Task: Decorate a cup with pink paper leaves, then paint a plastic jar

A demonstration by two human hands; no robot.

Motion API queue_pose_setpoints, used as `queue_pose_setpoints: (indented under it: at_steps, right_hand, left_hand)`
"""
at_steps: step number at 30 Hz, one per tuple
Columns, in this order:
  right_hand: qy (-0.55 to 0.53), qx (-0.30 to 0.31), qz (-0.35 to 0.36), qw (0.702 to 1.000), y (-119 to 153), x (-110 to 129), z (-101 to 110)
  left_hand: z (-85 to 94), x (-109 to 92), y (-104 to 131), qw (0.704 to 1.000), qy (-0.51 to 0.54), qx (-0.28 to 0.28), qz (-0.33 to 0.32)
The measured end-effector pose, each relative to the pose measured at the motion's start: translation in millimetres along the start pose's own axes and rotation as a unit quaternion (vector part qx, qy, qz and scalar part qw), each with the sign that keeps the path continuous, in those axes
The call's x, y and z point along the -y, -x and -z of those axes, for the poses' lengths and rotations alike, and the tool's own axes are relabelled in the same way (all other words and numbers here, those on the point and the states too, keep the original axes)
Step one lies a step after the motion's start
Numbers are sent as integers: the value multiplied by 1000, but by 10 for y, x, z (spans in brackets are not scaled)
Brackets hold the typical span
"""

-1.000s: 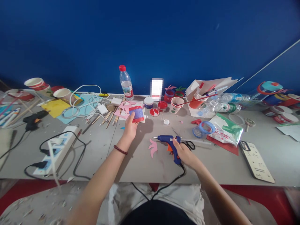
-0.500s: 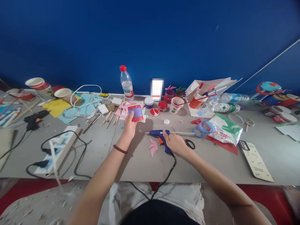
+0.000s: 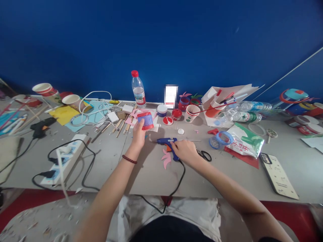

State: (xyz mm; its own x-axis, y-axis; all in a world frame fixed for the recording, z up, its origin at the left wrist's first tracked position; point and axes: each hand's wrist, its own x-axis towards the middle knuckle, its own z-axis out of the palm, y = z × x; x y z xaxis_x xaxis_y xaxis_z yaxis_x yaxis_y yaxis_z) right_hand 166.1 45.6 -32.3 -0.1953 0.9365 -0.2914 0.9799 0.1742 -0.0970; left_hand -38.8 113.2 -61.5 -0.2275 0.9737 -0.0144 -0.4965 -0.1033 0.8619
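My left hand [image 3: 139, 134] holds a small purple piece with red edges [image 3: 147, 120], the thumb lying over its front. To its right, my right hand [image 3: 183, 150] is closed round the handle of a blue glue gun [image 3: 165, 141] with an orange trigger. The gun's nozzle points left, and a clear stick reaches out behind it. A pink leaf-shaped cutout [image 3: 166, 159] lies on the table just below the gun. Black scissors [image 3: 206, 155] rest beside my right hand, partly hidden by it.
Behind the hands stand a red-capped bottle [image 3: 138, 90], a paint jar [image 3: 162, 110], and a paper cup [image 3: 191, 113]. A power strip [image 3: 68, 158] lies left; a snack bag [image 3: 246, 139] and phone [image 3: 279, 175] lie right. The gun's cord [image 3: 179, 184] hangs over the front edge.
The glue gun in my right hand has moved slightly left and up. The view has shifted a little, and more of the scissors shows. My left hand still holds the purple and red piece.
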Motion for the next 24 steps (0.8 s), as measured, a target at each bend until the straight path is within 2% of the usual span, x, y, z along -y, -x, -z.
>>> queue_pose_setpoints:
  at_steps: [3,5,9,12,20,24]
  right_hand:
    - [2,-46,30,999,70,56,53]
    - [4,-56,93,994,121,86,79]
    - [1,-15,271,962,199,96,43]
    - [-3,4,348,937,204,94,2]
    - [70,36,333,940,116,228,229]
    - [56,44,351,934,55,239,180]
  left_hand:
    - [-27,-7,14,1000,0,-25,-18]
    - [-40,-14,28,1000,-1,-24,-11]
    - [-48,-30,60,1000,-13,-16,-17]
    - [-68,-51,90,1000,-18,-1,-22]
    - [-138,-97,144,998,-46,-9,-43]
    - [-136,-97,159,998,-48,-7,-52]
